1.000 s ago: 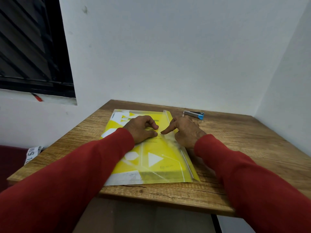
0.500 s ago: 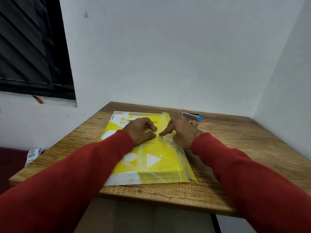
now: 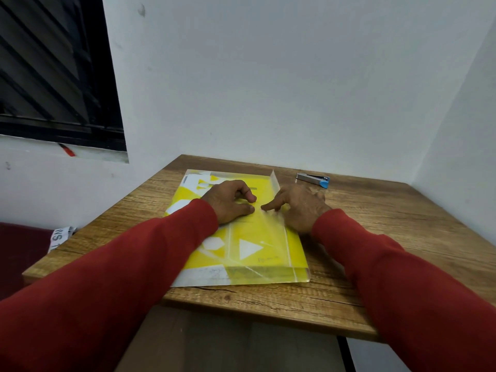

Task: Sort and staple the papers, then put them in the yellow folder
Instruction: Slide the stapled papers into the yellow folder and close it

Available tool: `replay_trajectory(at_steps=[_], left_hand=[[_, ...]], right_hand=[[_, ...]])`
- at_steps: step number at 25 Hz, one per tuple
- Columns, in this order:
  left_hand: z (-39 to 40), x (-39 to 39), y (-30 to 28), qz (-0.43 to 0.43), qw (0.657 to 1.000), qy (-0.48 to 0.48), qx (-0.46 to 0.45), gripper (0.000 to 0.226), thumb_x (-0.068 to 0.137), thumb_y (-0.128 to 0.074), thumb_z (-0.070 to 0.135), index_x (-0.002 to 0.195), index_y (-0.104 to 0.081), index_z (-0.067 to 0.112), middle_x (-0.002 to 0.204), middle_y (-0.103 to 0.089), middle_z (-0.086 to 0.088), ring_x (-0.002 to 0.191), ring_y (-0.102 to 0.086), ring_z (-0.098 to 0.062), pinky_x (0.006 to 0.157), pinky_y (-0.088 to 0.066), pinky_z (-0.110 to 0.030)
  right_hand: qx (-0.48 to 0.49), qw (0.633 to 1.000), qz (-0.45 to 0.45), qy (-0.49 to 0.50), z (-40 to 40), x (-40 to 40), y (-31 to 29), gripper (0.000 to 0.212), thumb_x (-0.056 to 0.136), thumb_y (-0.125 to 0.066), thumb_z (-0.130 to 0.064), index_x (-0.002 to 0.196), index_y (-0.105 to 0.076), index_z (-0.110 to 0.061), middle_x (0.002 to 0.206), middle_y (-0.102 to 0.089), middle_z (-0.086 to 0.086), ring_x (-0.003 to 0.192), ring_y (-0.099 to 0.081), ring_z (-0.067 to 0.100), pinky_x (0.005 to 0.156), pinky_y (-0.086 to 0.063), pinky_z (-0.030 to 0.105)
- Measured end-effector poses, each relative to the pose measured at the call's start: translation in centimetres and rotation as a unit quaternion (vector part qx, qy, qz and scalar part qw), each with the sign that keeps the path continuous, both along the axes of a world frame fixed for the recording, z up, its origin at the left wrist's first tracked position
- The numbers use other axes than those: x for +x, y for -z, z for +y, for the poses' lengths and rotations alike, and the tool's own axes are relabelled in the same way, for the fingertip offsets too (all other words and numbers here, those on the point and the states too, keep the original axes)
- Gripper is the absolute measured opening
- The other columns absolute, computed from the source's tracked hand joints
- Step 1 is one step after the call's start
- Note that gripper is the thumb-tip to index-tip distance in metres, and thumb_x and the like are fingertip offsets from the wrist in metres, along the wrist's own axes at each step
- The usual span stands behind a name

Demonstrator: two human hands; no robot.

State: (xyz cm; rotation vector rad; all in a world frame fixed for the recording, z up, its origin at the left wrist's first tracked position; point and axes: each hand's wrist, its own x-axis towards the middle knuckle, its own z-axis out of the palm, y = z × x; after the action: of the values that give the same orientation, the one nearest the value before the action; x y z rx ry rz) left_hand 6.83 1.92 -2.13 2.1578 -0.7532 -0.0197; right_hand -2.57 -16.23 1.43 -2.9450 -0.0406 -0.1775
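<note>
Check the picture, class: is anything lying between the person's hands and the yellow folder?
Nothing visible is. The left hand and the right hand both rest directly on the yellow folder. The stapler lies apart, on the table behind the right hand.

Folder mid-desk, both hands on it, stapler behind to the right.

The yellow translucent plastic folder (image 3: 249,253) lies flat on the wooden desk (image 3: 389,237), nearer its left side. The left hand (image 3: 230,201) rests on the folder's far half; the right hand (image 3: 298,206) rests on its right edge. The small metal stapler with a blue end (image 3: 312,179) lies behind the right hand, near the back wall.
</note>
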Motion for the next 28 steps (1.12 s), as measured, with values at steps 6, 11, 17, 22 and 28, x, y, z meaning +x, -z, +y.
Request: replay_trajectory(at_steps=[6, 11, 17, 22, 28], left_hand=[[0.1, 0.0, -0.1, -0.002, 1.0, 0.002, 0.005, 0.021, 0.079, -0.081, 0.022, 0.082, -0.064, 0.033, 0.115, -0.072, 0.008, 0.119, -0.059, -0.007, 0.109, -0.044, -0.037], [0.1, -0.6, -0.5, -0.017, 0.999, -0.017, 0.028, 0.017, 0.082, -0.079, 0.027, 0.094, -0.069, 0.033, 0.118, -0.067, 0.005, 0.121, -0.057, -0.011, 0.107, -0.043, -0.034], [0.1, -0.9, -0.8, -0.043, 0.997, -0.003, 0.057, 0.017, 0.086, -0.073, 0.029, 0.078, -0.07, 0.044, 0.121, -0.068, 0.003, 0.121, -0.057, -0.012, 0.106, -0.042, -0.035], [0.0, -0.8, -0.6, -0.034, 0.999, -0.022, 0.033, 0.017, 0.088, -0.068, 0.02, 0.089, -0.067, 0.037, 0.111, -0.069, 0.005, 0.116, -0.059, -0.011, 0.104, -0.045, -0.034], [0.0, -1.1, -0.8, -0.029, 0.999, -0.029, 0.021, 0.029, 0.087, -0.058, 0.004, 0.091, -0.065, 0.032, 0.109, -0.068, 0.004, 0.114, -0.06, -0.012, 0.103, -0.046, -0.032]], right_hand=[[0.088, 0.992, -0.077, -0.041, -1.0, 0.8, 1.9, 0.061, 0.081, -0.043, 0.006, 0.113, -0.072, -0.038, 0.108, -0.062, -0.011, 0.112, -0.054, 0.013, 0.094, -0.044, 0.034], [0.233, 0.964, -0.129, -0.007, -1.3, 0.9, 2.2, 0.049, 0.089, -0.041, 0.007, 0.113, -0.073, -0.022, 0.097, -0.066, -0.004, 0.076, -0.055, 0.005, 0.07, -0.044, 0.019], [0.17, 0.978, -0.114, -0.048, -0.9, 0.7, 2.1, 0.024, 0.096, -0.057, -0.018, 0.11, -0.076, -0.024, 0.101, -0.064, -0.008, 0.075, -0.048, -0.005, 0.071, -0.037, 0.014], [0.021, 0.991, -0.1, -0.091, -0.8, 0.8, 2.3, 0.028, 0.096, -0.055, -0.026, 0.118, -0.073, -0.024, 0.122, -0.065, 0.001, 0.104, -0.056, 0.011, 0.094, -0.042, 0.026], [-0.065, 0.992, -0.07, -0.082, 0.2, -0.3, 1.5, 0.045, 0.094, -0.045, -0.044, 0.129, -0.066, -0.025, 0.133, -0.058, -0.005, 0.123, -0.048, 0.022, 0.102, -0.043, 0.042]])
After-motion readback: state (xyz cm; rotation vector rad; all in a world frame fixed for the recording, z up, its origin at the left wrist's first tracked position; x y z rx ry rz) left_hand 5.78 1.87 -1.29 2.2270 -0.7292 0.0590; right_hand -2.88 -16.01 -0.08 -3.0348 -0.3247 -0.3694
